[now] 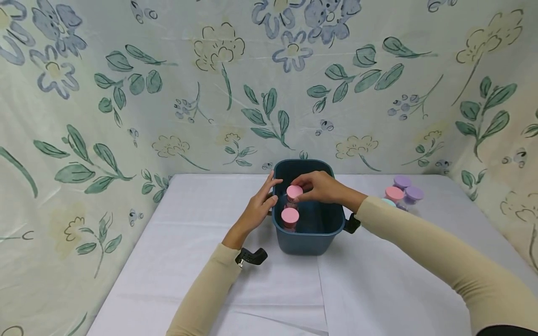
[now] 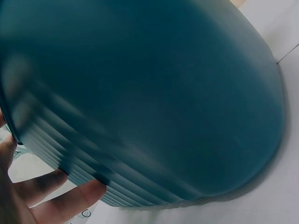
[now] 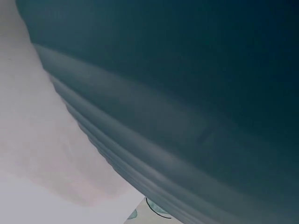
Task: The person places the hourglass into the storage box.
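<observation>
A dark teal bin (image 1: 304, 244) with rounded corners stands on the table. My right hand (image 1: 322, 188) reaches over its rim and pinches a small clear jar with a pink lid (image 1: 294, 192), at the bin's left inner side. Nearer to me, a second pink-lidded jar (image 1: 290, 216) stands in the bin. With fairly straight fingers, my left hand (image 1: 257, 208) touches the bin's left side; in the left wrist view its fingertips (image 2: 96, 188) press the ribbed wall. The bin's outer wall (image 3: 140, 88) fills most of the right wrist view, which hides the right hand.
To the right, beyond my right forearm, several jars with purple lids (image 1: 414, 194), a pink lid (image 1: 394, 193) and a turquoise lid (image 1: 388, 202) stand grouped, partly hidden by the sleeve. White cloth (image 1: 201, 210) covers the table. A floral curtain (image 1: 235, 93) hangs behind it.
</observation>
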Demonstrator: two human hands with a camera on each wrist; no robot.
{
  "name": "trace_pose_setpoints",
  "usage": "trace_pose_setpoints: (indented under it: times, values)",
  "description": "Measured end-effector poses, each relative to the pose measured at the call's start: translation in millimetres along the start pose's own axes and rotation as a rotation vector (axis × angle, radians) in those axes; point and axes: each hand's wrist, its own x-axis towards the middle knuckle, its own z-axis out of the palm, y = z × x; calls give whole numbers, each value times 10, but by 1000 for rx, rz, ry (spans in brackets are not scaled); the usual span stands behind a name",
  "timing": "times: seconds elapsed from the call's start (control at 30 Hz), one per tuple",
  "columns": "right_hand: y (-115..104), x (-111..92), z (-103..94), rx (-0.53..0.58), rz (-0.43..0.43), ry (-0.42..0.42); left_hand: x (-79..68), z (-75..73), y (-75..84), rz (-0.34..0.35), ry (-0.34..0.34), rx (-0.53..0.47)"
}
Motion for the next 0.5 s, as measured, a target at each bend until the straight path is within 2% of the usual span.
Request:
trace_pose_setpoints:
  times: [0.5]
  values:
    - [-18, 25, 62, -25, 3, -59, -10, 7, -2, -8, -5, 17]
